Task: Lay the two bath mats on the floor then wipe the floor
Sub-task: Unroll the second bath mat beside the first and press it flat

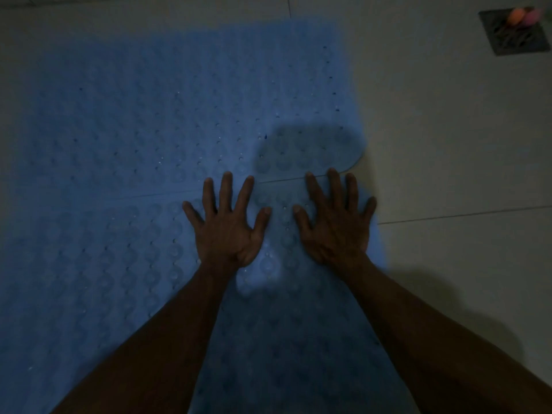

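Two blue bath mats with round bumps and small holes lie flat on the pale tiled floor. The far mat point(167, 109) fills the upper middle; the near mat point(98, 264) lies below it, their edges meeting along a seam near my fingertips. My left hand point(228, 222) presses palm-down on the near mat with its fingers spread. My right hand point(336, 219) lies flat beside it near the mat's right edge, fingers spread, fingertips at the seam. Neither hand holds anything.
Bare pale floor tiles point(448, 150) stretch to the right of the mats. A square metal floor drain point(512, 32) sits at the top right, with an orange and pink object point(525, 15) at its far edge. The light is dim.
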`<state>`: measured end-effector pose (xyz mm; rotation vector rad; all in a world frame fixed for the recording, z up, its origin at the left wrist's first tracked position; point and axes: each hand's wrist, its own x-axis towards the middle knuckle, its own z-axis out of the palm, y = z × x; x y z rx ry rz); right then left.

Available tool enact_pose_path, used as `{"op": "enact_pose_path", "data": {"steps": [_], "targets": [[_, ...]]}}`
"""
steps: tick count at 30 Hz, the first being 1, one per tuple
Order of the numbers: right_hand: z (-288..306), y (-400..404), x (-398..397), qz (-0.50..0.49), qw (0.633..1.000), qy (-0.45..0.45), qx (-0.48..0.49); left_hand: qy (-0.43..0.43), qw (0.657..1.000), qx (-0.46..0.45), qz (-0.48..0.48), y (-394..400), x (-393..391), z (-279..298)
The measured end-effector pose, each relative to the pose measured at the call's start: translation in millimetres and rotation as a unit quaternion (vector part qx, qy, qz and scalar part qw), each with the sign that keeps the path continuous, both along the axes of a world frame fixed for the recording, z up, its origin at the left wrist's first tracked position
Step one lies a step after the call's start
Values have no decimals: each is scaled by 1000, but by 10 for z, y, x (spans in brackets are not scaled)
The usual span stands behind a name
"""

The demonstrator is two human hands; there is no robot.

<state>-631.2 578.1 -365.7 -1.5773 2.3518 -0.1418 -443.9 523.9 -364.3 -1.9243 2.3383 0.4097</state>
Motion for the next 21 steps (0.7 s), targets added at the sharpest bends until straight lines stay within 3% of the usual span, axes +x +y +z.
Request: {"op": "enact_pose_path", "data": {"steps": [12, 21], "targets": [[4, -25, -8, 18, 1000, -1, 19, 8, 1000, -15, -13, -20, 28, -53], [-4, -15, 54, 8, 999, -22, 22, -11, 998, 55, -24, -89, 32, 69]]}}
